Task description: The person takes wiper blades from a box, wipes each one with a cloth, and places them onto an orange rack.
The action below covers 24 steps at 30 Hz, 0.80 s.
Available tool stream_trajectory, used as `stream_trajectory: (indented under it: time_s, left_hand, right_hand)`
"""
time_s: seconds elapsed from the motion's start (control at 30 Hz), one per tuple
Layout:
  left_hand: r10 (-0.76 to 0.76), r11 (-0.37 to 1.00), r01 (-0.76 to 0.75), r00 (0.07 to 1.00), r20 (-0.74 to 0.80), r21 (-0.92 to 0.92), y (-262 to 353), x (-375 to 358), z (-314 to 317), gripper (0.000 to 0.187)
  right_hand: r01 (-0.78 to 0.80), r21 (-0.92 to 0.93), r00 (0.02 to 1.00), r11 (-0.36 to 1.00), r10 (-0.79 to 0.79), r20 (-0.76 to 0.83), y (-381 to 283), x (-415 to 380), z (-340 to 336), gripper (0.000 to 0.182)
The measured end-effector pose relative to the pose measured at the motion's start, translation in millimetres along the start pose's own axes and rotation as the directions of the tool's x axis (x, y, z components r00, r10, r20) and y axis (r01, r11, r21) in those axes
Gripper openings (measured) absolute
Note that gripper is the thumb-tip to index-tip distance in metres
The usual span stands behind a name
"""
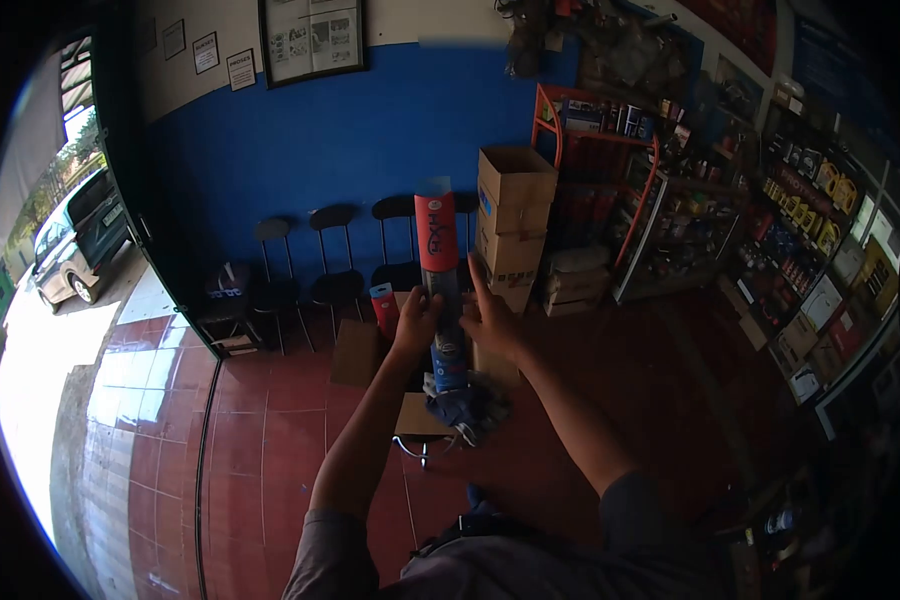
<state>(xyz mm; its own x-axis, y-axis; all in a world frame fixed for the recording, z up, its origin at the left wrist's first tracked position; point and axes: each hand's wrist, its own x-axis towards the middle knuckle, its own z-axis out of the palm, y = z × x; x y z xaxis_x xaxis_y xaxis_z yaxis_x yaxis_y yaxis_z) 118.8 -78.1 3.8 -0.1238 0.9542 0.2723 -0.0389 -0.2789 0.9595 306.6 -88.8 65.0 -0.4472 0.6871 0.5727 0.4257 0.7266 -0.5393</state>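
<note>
Upright in front of me is a long tube-shaped package (pixel 436 232) with a red label on top, a see-through middle and a blue lower part. My left hand (pixel 417 322) is closed around its left side at mid-height. At its right edge is my right hand (pixel 492 318), index finger stretched upward and thumb close to the package; whether it presses on it is hard to tell. Below the package, a dark bundle of cloth (pixel 470 410) rests near a stool (pixel 422 415). Left of my left hand stands another red package (pixel 384 308), partly covered.
Black chairs (pixel 332 255) line the blue wall. Stacked cardboard boxes (pixel 515 215) stand beside an orange-framed rack (pixel 610 130). A glass display case (pixel 675 225) and shelves of bottles (pixel 805 210) fill the right. A car (pixel 82 240) is outside the doorway on the left.
</note>
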Motion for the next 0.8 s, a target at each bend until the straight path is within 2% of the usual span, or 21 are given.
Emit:
stream_trajectory:
  time_s: [0.03, 0.1, 0.13, 0.2, 0.27, 0.33, 0.4, 0.43, 0.5, 0.57, 0.6, 0.67, 0.8]
  left_hand:
    - [0.044, 0.997, -0.045, 0.999, 0.025, 0.055, -6, 2, 10, 0.025]
    - [0.086, 0.991, -0.092, 0.994, 0.061, 0.102, -21, 9, 31, 0.025]
    - [0.141, 0.976, -0.147, 0.989, 0.050, 0.162, -28, 15, 43, 0.026]
    - [0.203, 0.954, -0.210, 0.978, 0.054, 0.216, -33, 27, 71, 0.028]
    - [0.102, 0.945, -0.115, 0.993, 0.061, 0.307, -38, 39, 103, 0.030]
    - [0.102, 0.936, -0.127, 0.991, 0.092, 0.329, -42, 54, 142, 0.033]
    - [0.103, 0.925, -0.143, 0.986, 0.131, 0.352, -42, 75, 190, 0.037]
    - [0.129, 0.907, -0.171, 0.983, 0.133, 0.385, -43, 85, 216, 0.042]
    - [0.141, 0.891, -0.189, 0.980, 0.142, 0.413, -61, 99, 270, 0.047]
    - [0.282, 0.871, -0.322, 0.946, 0.161, 0.372, -67, 122, 327, 0.057]
    - [0.282, 0.871, -0.330, 0.943, 0.178, 0.364, -68, 132, 352, 0.057]
    - [0.175, 0.874, -0.241, 0.966, 0.188, 0.423, -76, 149, 400, 0.060]
    - [0.221, 0.862, -0.300, 0.948, 0.230, 0.409, -115, 190, 477, 0.065]
  right_hand:
    - [-0.010, -0.011, 1.000, 1.000, 0.010, -0.003, 1, 1, -8, 0.100]
    - [-0.245, 0.012, 0.951, 0.969, 0.238, 0.197, 8, 2, -24, 0.120]
    - [-0.250, 0.005, 0.951, 0.968, 0.244, 0.188, 12, -2, -30, 0.120]
    - [-0.253, -0.043, 0.962, 0.967, 0.256, 0.090, 25, -9, -45, 0.121]
    - [-0.252, 0.004, 0.966, 0.968, 0.251, 0.056, 51, -13, -63, 0.122]
    - [-0.248, 0.050, 0.969, 0.968, 0.247, 0.015, 96, -17, -80, 0.123]
    - [-0.110, -0.030, 0.978, 0.994, 0.103, -0.182, 151, -19, -101, 0.125]
    - [-0.119, -0.038, 0.974, 0.992, 0.109, -0.199, 177, -19, -118, 0.125]
    - [-0.208, 0.100, 0.963, 0.973, 0.222, -0.151, 219, -24, -155, 0.125]
    - [-0.219, 0.079, 0.954, 0.973, 0.230, -0.194, 254, -26, -193, 0.124]
    - [-0.233, 0.062, 0.943, 0.970, 0.242, -0.228, 269, -30, -212, 0.123]
    - [-0.286, 0.034, 0.930, 0.958, 0.286, -0.229, 300, -37, -247, 0.122]
    - [-0.315, -0.028, 0.919, 0.949, 0.297, -0.259, 365, -41, -302, 0.120]
